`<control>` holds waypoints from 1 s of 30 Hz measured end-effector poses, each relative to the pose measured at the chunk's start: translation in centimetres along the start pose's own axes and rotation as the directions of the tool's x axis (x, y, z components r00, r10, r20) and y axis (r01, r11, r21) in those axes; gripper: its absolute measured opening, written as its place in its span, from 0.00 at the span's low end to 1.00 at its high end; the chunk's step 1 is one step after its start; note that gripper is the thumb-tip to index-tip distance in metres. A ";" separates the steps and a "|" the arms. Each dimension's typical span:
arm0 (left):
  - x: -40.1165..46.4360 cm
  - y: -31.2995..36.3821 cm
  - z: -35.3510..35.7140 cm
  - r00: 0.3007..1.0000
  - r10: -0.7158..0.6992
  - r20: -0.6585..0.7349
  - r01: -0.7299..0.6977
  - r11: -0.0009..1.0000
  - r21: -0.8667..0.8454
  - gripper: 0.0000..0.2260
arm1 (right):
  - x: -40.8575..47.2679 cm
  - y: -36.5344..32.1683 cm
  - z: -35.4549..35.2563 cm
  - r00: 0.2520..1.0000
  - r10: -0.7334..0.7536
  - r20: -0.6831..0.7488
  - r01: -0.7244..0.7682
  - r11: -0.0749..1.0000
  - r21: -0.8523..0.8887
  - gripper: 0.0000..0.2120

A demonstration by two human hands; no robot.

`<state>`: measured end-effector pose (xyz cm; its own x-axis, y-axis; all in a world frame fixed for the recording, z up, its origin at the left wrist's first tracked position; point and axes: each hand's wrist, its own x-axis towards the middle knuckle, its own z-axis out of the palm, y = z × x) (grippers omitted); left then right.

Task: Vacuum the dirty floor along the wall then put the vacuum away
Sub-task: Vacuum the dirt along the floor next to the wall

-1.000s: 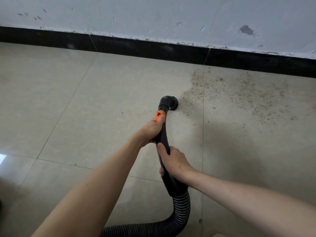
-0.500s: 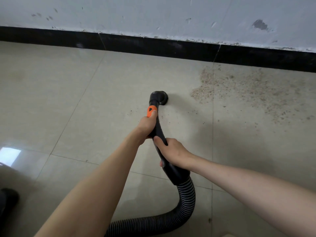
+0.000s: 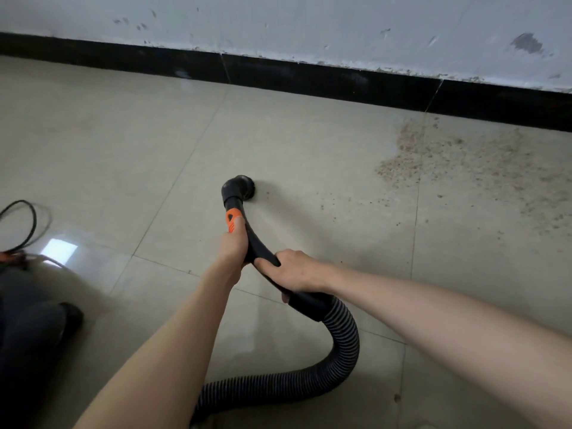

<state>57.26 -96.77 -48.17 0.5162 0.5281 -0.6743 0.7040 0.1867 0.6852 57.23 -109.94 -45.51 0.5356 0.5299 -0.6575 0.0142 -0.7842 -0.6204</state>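
Vacuum wand point(image 3: 257, 243): black curved tube, orange button point(image 3: 232, 218) near its front end, round nozzle point(image 3: 240, 187) on the pale tiled floor point(image 3: 123, 150). Left hand point(image 3: 232, 246) wrapped round the wand just behind the button, thumb lying on the orange part. Right hand point(image 3: 292, 270) clamped round the wand further back, just ahead of the ribbed hose point(image 3: 340, 345), which loops back from the wand toward the person.

Dirt patch point(image 3: 458, 168): brown crumbs spread well to the right of the nozzle, reaching the black skirting board point(image 3: 309, 78); a few stray specks lie between patch and nozzle. Bare tiles separate the nozzle from the skirting board.

Wall point(image 3: 309, 26): pale, scuffed, paint chipped along the skirting board.

Dark object point(image 3: 34, 329): well to the left of the wand, at the frame edge, kind cannot be told. Black cord point(image 3: 31, 221) curls on the floor beyond it.
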 end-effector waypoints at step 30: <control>-4.9 -1.3 8.2 0.951 0.066 0.303 -0.135 0.968 0.214 0.20 | -7.0 5.6 1.1 0.958 0.205 -0.198 -0.142 0.946 0.291 0.24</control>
<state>57.83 -106.41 -47.98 0.6848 0.2636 -0.6794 0.7157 -0.0678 0.6951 52.58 -117.72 -44.88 0.6837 0.2828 -0.6727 -0.3088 -0.7231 -0.6178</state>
